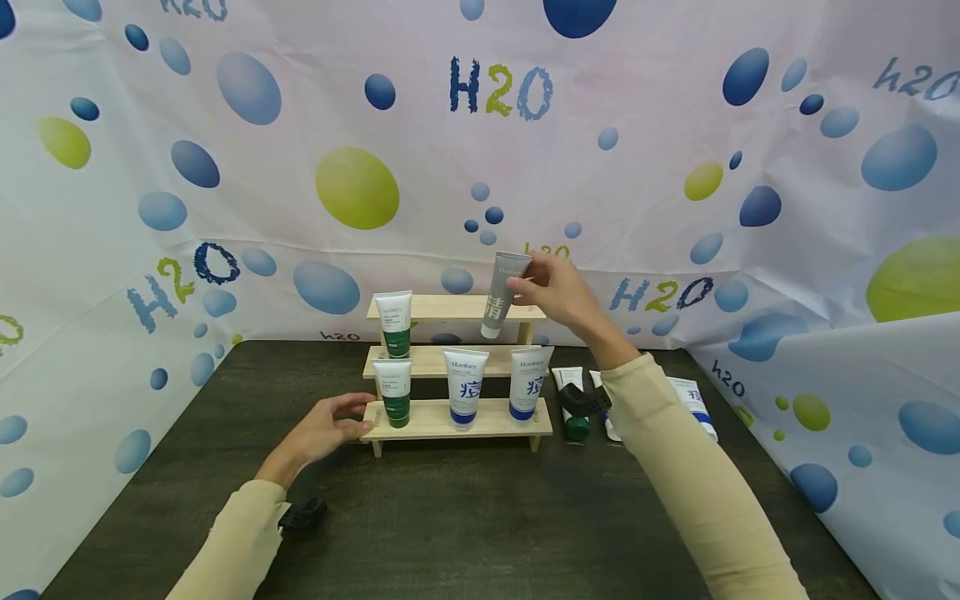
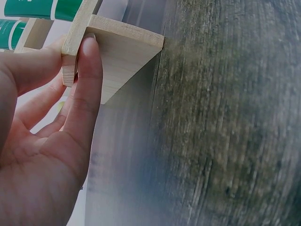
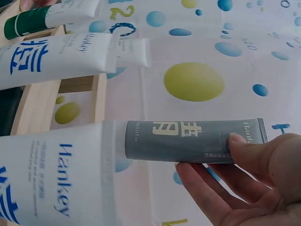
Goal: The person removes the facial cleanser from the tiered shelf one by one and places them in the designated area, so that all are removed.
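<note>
My right hand (image 1: 557, 292) pinches a grey squeeze tube (image 1: 502, 292) by its flat upper end, slightly tilted, in front of the top tier. In the right wrist view my thumb and fingers hold the grey tube (image 3: 188, 140) near its crimped edge. At the lower left, my left hand (image 1: 324, 435) grips the end of the bottom tier of a three-tier wooden rack (image 1: 442, 435), thumb and fingers around the board (image 2: 81, 35). White-and-green tubes stand at the left of the bottom tier (image 1: 393, 383) and middle tier (image 1: 394, 321). Two white-and-blue tubes (image 1: 466, 383) stand on the bottom tier.
Several more tubes lie on the dark table right of the rack, among them a white-and-green one (image 1: 573, 400) and a white-and-blue one (image 1: 692, 398). The right forearm partly covers them. A printed curtain (image 1: 360, 117) hangs behind and along both sides.
</note>
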`<state>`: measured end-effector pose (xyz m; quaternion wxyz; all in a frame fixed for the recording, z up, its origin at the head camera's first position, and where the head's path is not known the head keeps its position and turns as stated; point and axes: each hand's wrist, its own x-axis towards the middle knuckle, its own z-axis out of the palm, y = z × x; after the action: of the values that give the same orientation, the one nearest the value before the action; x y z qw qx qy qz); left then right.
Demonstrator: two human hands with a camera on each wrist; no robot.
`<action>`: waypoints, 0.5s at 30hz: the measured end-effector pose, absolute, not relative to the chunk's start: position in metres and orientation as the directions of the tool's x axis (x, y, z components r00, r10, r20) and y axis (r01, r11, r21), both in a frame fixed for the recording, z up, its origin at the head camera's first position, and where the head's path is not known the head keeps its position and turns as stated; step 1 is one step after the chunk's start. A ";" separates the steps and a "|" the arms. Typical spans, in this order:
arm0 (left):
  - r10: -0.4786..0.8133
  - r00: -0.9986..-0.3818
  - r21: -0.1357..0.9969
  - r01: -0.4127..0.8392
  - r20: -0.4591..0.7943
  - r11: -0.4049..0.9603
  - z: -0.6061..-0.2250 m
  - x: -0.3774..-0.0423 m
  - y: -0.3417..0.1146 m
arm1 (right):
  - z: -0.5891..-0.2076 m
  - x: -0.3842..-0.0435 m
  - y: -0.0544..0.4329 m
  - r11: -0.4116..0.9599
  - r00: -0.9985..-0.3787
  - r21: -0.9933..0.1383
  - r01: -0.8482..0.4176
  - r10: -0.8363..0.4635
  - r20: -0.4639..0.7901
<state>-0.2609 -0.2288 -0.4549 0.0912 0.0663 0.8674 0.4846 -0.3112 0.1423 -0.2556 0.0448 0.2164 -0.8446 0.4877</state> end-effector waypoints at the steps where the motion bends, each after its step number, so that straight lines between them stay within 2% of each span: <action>1: 0.207 -0.974 0.852 0.029 -0.094 0.522 -0.455 -0.261 -0.229 | -0.254 -0.310 0.145 0.432 -0.901 -0.801 -0.415 -0.317 0.296; 15: 0.213 -0.971 0.862 0.019 -0.104 0.507 -0.454 -0.261 -0.230 | -0.235 -0.296 0.183 0.439 -0.891 -0.778 -0.450 -0.285 0.354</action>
<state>-0.2605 -0.2299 -0.4544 0.0986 0.0675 0.8625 0.4918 -0.2963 0.1832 -0.2355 0.0851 0.2177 -0.8441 0.4826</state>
